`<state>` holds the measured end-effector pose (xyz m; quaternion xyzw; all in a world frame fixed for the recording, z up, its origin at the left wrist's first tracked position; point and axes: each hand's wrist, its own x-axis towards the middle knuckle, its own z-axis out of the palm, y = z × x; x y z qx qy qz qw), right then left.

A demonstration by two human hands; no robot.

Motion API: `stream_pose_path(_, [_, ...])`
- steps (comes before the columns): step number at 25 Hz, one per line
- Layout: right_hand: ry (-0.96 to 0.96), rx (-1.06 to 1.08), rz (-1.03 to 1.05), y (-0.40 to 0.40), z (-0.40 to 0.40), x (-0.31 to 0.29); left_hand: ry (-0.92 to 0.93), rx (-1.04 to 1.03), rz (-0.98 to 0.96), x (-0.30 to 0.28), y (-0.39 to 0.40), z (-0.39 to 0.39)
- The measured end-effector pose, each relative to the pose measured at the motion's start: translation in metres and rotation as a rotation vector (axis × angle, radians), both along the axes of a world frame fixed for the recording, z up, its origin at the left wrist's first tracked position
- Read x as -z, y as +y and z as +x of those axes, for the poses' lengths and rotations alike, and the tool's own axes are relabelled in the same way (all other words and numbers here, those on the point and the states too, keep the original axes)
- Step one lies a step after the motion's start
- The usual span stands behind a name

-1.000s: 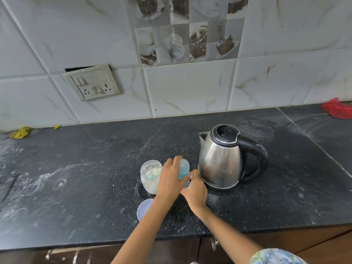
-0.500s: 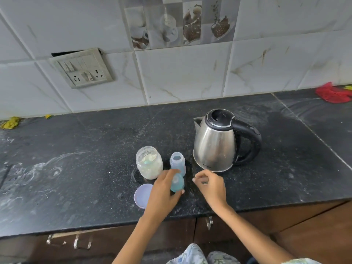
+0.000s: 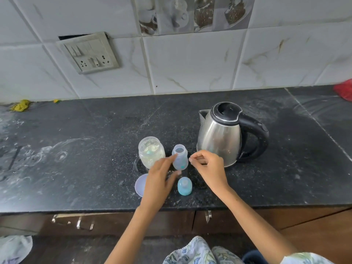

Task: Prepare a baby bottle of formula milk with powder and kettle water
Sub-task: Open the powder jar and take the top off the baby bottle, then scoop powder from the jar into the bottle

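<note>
An uncapped baby bottle [image 3: 180,158] is seen upright on the black stone counter [image 3: 95,159], between a lidless powder jar [image 3: 151,154] at its nine o'clock and a steel kettle [image 3: 219,136] at its three o'clock. The bottle's blue cap [image 3: 184,186] is laid on the counter at the bottle's six o'clock, apart from it, and a pale round lid [image 3: 140,184] is partly hidden under the left wrist. The left hand [image 3: 159,180] is spread loosely open around the bottle – index finger touching its shoulder, thumb near its base – with nothing lifted. The right hand [image 3: 207,166] is held at the bottle's three o'clock, fingers curled with thumb and forefinger pinched; whether anything is held there cannot be told. No brand or label can be read on bottle, jar or kettle – any print is too small. A switch plate [image 3: 88,52] is fixed to the tiled wall at eleven o'clock from the bottle.
</note>
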<state>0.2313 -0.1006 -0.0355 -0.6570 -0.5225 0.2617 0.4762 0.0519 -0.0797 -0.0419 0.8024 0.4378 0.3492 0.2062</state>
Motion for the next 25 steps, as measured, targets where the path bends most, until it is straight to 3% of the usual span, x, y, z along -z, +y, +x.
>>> stream_pose_path(4, [-0.024, -0.144, 0.054, 0.027, -0.016, -0.017, -0.102, -0.249, 0.034, -0.015, 0.018, -0.021])
stream_pose_path(7, [-0.043, -0.203, 0.088, 0.045, -0.029, -0.025, -0.138, -0.362, -0.184, -0.002, 0.034, -0.035])
stream_pose_path(12, [-0.056, -0.228, 0.095, 0.064, -0.045, -0.028, -0.208, -0.273, -0.401, 0.014, 0.061, -0.045])
stream_pose_path(15, [-0.123, -0.223, 0.092, 0.070, -0.049, -0.025, -0.228, -0.236, -0.396, 0.016, 0.074, -0.047])
stream_pose_path(19, [-0.307, -0.253, 0.064, 0.082, -0.058, -0.030, -0.291, -0.217, -0.382, 0.013, 0.081, -0.045])
stream_pose_path(25, [-0.875, -0.388, -0.375, 0.095, -0.085, -0.047, -0.225, -0.138, -0.309, 0.017, 0.073, -0.037])
